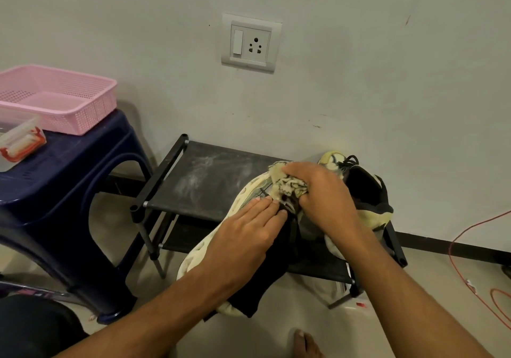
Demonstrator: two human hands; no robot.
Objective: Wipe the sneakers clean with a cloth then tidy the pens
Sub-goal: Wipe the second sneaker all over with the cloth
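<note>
Fingers (297, 168) of the right hand (323, 192) curl round the cloth (290, 186) to scrub the sneaker (243, 200), while straight fingers of the left hand (243, 236) steady it, tilted off the 5 o'clock edge of the shoe rack (199, 175).

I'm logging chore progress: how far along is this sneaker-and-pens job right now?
Nothing looks finished yet. In hand: the right hand presses a crumpled cream cloth onto the cream-and-black sneaker that the left hand steadies. Likely left: the second cream-and-black sneaker on the black fabric rack, then the pens, which are not in sight.
</note>
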